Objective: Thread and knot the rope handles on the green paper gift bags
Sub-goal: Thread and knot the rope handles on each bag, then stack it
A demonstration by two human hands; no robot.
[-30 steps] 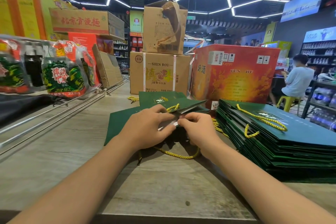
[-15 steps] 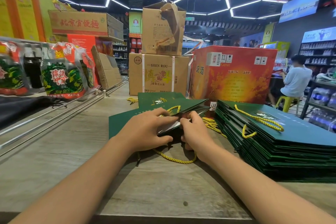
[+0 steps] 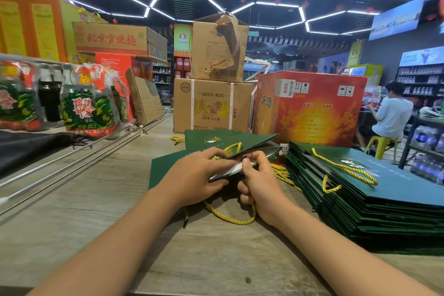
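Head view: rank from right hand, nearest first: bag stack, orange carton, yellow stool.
1. Bag stack, just right of the right hand.
2. Orange carton, behind the stack, center-right.
3. Yellow stool, far right, under a seated person.

We are reaching both bare forearms forward, hands close together. Our left hand point(image 3: 199, 175) is lying palm down, fingers stretched flat and thumb spread. Our right hand point(image 3: 260, 184) is curling its fingers, with thumb and forefinger pinching together at the top.
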